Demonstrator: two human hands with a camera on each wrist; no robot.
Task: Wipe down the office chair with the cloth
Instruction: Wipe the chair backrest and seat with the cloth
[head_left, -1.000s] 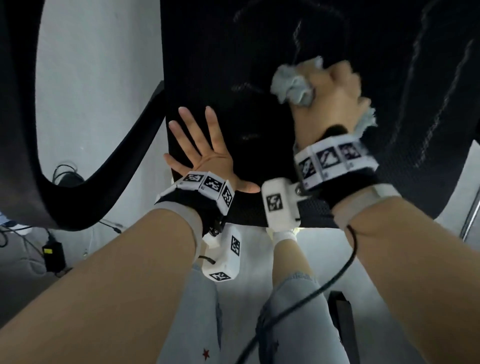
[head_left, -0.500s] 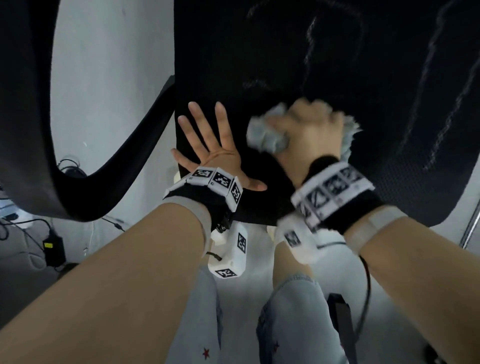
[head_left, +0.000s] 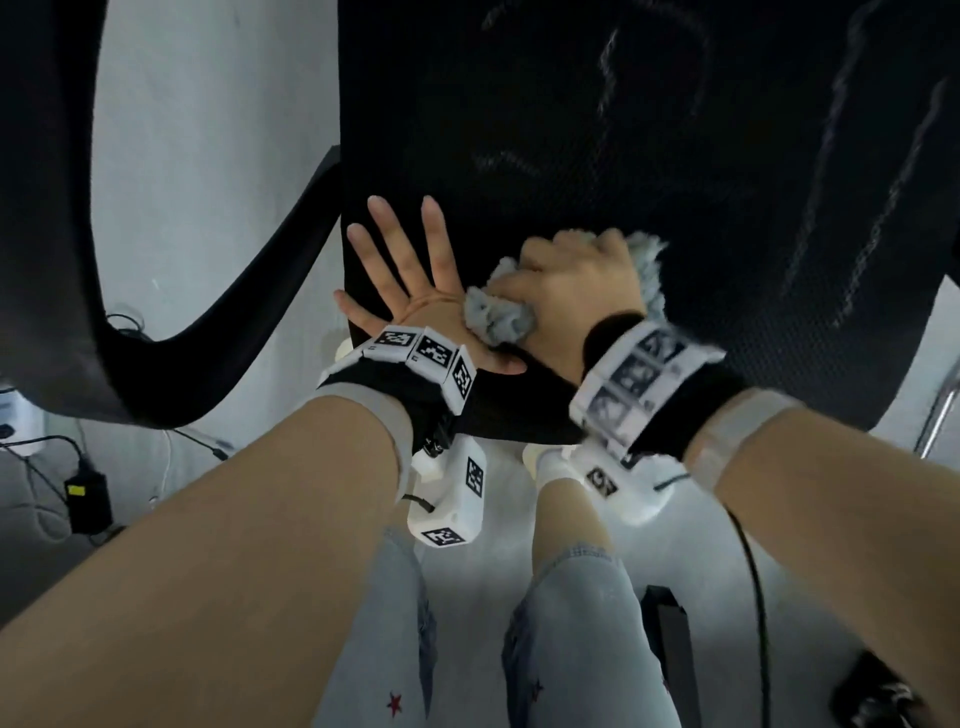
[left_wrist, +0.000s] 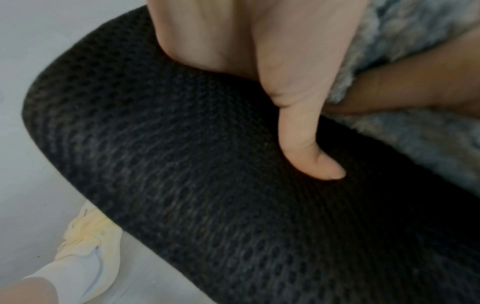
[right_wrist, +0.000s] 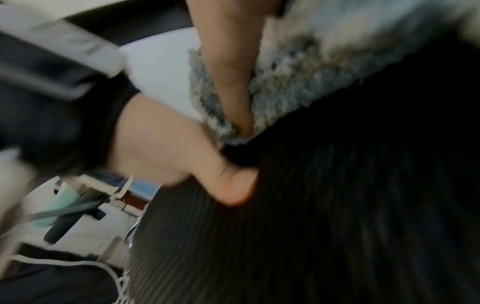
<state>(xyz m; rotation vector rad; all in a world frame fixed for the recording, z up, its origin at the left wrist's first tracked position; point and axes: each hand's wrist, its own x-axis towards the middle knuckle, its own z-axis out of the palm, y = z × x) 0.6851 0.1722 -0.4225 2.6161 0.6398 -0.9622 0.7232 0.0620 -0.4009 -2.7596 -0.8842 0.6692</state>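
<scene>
The office chair's black mesh seat (head_left: 571, 130) fills the upper head view, and its weave shows close up in the left wrist view (left_wrist: 182, 164) and right wrist view (right_wrist: 337, 205). My left hand (head_left: 410, 280) lies flat on the seat near its front left corner, fingers spread and straight, thumb (left_wrist: 309, 144) pressing into the mesh. My right hand (head_left: 576, 291) grips a bunched grey fluffy cloth (head_left: 498, 317) and presses it on the seat right beside the left hand. The cloth (right_wrist: 272, 92) bulges out around the curled fingers.
The chair's black curved armrest (head_left: 156, 312) arcs at the left over a pale floor. Cables and a black power adapter (head_left: 88, 499) lie on the floor at lower left. My jeans-clad legs (head_left: 576, 623) and a pale shoe (left_wrist: 85, 242) stand below the seat's front edge.
My right hand has dragged the cloth down the seat toward the front edge and leftward, ending beside the left hand. The left hand has stayed flat in place.
</scene>
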